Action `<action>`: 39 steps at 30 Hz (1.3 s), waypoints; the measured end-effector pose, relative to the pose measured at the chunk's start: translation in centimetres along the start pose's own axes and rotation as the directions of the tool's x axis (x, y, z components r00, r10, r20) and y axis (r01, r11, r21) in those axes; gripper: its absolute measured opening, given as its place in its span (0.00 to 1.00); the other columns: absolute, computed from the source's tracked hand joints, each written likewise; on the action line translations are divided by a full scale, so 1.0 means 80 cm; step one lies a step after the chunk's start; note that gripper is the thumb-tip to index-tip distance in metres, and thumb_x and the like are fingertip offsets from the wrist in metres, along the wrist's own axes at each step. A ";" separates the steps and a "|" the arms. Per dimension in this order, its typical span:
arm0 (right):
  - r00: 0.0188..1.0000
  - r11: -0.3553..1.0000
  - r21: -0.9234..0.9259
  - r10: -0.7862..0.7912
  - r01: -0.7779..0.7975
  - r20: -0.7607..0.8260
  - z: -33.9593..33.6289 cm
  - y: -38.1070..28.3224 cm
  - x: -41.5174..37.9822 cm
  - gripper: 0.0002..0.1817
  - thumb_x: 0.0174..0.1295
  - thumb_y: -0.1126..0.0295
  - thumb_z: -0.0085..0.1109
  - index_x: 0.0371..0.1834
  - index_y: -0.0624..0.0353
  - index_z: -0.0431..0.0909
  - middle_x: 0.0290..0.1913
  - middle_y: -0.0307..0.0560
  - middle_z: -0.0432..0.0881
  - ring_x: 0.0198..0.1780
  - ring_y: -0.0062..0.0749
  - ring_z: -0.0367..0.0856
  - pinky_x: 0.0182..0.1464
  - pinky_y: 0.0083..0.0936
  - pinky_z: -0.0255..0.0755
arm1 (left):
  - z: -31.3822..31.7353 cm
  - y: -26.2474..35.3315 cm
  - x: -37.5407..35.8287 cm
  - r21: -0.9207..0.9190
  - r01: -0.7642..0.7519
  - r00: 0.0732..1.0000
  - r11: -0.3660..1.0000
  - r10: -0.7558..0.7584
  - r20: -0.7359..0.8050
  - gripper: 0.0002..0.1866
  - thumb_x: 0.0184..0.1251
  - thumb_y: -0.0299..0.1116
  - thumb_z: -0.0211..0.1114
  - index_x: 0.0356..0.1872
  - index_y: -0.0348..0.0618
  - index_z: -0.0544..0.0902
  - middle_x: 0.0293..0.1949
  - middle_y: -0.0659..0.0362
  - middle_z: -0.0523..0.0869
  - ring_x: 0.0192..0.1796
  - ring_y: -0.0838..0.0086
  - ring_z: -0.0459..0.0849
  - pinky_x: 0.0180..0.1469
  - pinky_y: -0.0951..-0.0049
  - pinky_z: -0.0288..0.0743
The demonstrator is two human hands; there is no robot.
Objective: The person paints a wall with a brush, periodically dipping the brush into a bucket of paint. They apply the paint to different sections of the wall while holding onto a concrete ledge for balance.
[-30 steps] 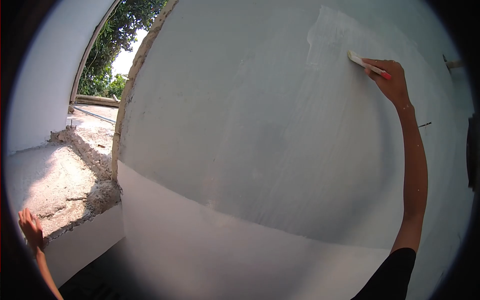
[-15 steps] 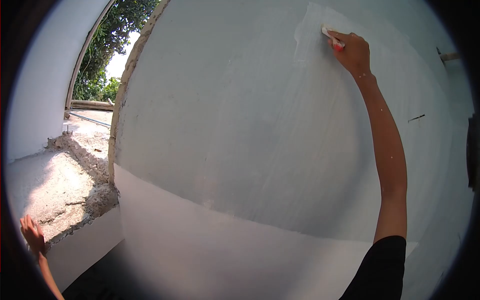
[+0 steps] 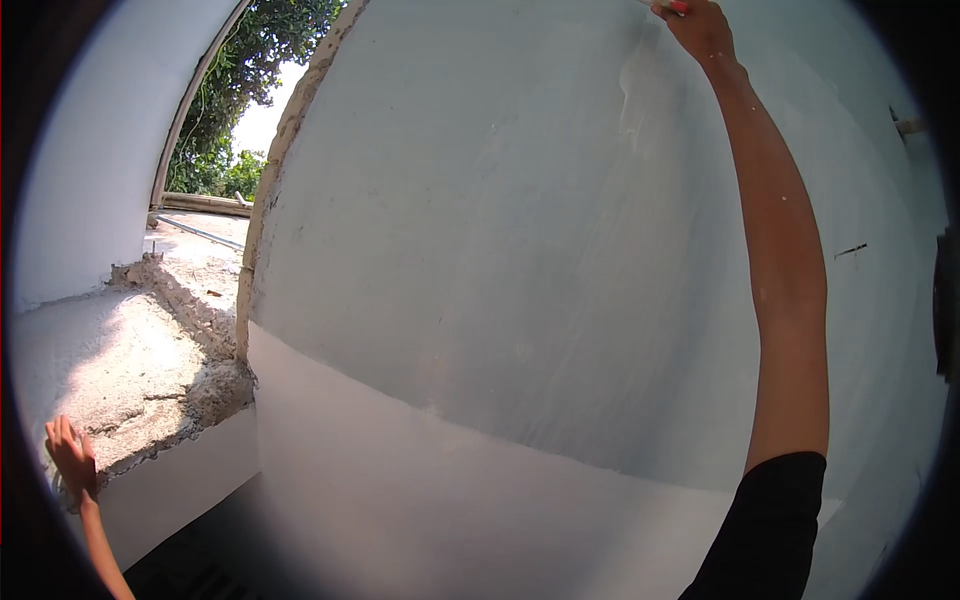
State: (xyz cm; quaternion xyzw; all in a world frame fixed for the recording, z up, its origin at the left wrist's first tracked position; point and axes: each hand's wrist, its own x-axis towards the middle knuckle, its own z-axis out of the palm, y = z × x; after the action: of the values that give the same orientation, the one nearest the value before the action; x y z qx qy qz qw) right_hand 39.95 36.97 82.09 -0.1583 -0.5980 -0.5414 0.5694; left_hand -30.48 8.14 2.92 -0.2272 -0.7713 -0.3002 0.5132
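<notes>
At the top edge of the view, my right hand (image 3: 700, 32) is closed round a small paintbrush (image 3: 676, 7) with a red and whitish handle. The brush's tip lies at or beyond the frame's edge, so its contact with the wall is hard to see. Below it is the grey-green wall (image 3: 480, 240), streaked with paler wet-looking strokes. Low on the left, my left hand (image 3: 72, 458) rests with stretched fingers on the rough concrete ledge (image 3: 130, 350) and holds nothing.
A pale lower band (image 3: 400, 480) runs along the wall's bottom. Left of the wall's broken edge (image 3: 265, 215) is an opening with trees (image 3: 225, 110) outside. A short dark piece (image 3: 852, 250) and a peg-like bar (image 3: 907, 127) stick out at the right.
My right hand has moved up the wall with the paintbrush, partly leaving the frame. The view has shifted slightly. My left hand stays on the ledge.
</notes>
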 end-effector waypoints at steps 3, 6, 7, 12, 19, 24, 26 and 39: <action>0.987 0.906 -0.394 -0.117 0.152 0.111 0.041 0.018 -0.032 0.14 0.65 0.63 0.67 0.53 0.40 0.91 0.40 0.46 0.91 0.39 0.36 0.88 0.46 0.29 0.79 | -0.019 0.023 0.006 -0.001 -0.003 0.999 1.000 0.003 -0.035 0.14 0.60 0.27 0.63 0.45 0.34 0.75 0.37 0.51 0.72 0.46 0.55 0.73 0.48 0.55 0.65; 0.957 0.946 -0.153 -0.273 0.285 0.096 0.004 -0.020 -0.110 0.13 0.62 0.64 0.66 0.48 0.45 0.92 0.31 0.46 0.88 0.34 0.40 0.84 0.41 0.34 0.79 | -0.025 0.025 0.006 0.014 0.019 1.000 1.000 -0.019 -0.024 0.11 0.59 0.27 0.63 0.41 0.36 0.73 0.36 0.51 0.71 0.46 0.56 0.73 0.48 0.56 0.65; 0.952 0.952 -0.112 -0.268 0.285 0.149 -0.025 -0.043 -0.141 0.13 0.61 0.65 0.69 0.49 0.45 0.92 0.28 0.46 0.86 0.31 0.38 0.83 0.38 0.33 0.78 | -0.027 0.029 0.007 0.012 0.025 0.999 1.000 -0.025 -0.029 0.11 0.59 0.27 0.62 0.41 0.36 0.73 0.35 0.51 0.70 0.46 0.56 0.73 0.48 0.56 0.65; 0.886 0.975 -0.002 -0.202 0.223 0.418 -0.113 -0.122 -0.253 0.13 0.57 0.69 0.74 0.46 0.43 0.93 0.21 0.41 0.79 0.26 0.31 0.76 0.31 0.28 0.71 | -0.022 0.029 0.008 -0.018 0.034 0.999 0.999 -0.034 -0.031 0.10 0.59 0.26 0.62 0.39 0.37 0.72 0.35 0.52 0.70 0.46 0.56 0.73 0.48 0.56 0.65; 0.980 0.998 0.010 -0.061 0.060 0.191 -0.057 -0.070 -0.095 0.14 0.66 0.66 0.68 0.54 0.41 0.90 0.43 0.45 0.91 0.43 0.36 0.89 0.48 0.31 0.81 | -0.037 0.043 0.016 0.031 -0.040 0.991 0.999 0.043 -0.123 0.09 0.59 0.27 0.62 0.36 0.38 0.71 0.35 0.52 0.70 0.46 0.56 0.73 0.48 0.56 0.65; 0.996 0.997 -0.026 -0.075 0.076 0.039 0.039 -0.010 -0.003 0.10 0.61 0.68 0.67 0.44 0.52 0.93 0.43 0.50 0.92 0.46 0.43 0.90 0.53 0.36 0.82 | -0.039 0.044 0.018 0.015 0.020 0.998 1.000 -0.019 -0.061 0.09 0.58 0.27 0.62 0.35 0.38 0.70 0.34 0.52 0.69 0.44 0.56 0.72 0.46 0.55 0.65; 0.988 0.962 -0.242 -0.104 0.129 0.112 0.053 -0.014 -0.032 0.13 0.64 0.66 0.67 0.51 0.45 0.91 0.42 0.48 0.91 0.42 0.40 0.88 0.48 0.32 0.80 | -0.043 0.049 0.018 0.011 0.060 0.998 0.998 -0.060 -0.015 0.09 0.58 0.27 0.62 0.35 0.38 0.69 0.33 0.52 0.69 0.44 0.56 0.72 0.46 0.55 0.64; 0.964 0.994 0.045 -0.107 0.099 0.242 -0.066 -0.103 -0.135 0.10 0.64 0.61 0.63 0.41 0.49 0.92 0.42 0.41 0.93 0.36 0.37 0.87 0.42 0.31 0.79 | -0.040 0.039 0.015 0.014 0.142 0.976 0.990 -0.143 0.165 0.12 0.60 0.27 0.63 0.43 0.34 0.75 0.37 0.50 0.74 0.51 0.53 0.75 0.52 0.53 0.67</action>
State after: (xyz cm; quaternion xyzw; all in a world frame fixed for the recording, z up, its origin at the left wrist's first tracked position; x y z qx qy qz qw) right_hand 39.25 34.22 67.82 -0.1829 -0.6798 -0.5369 0.4649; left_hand -26.77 8.20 5.67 -0.1948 -0.8259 -0.3154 0.4249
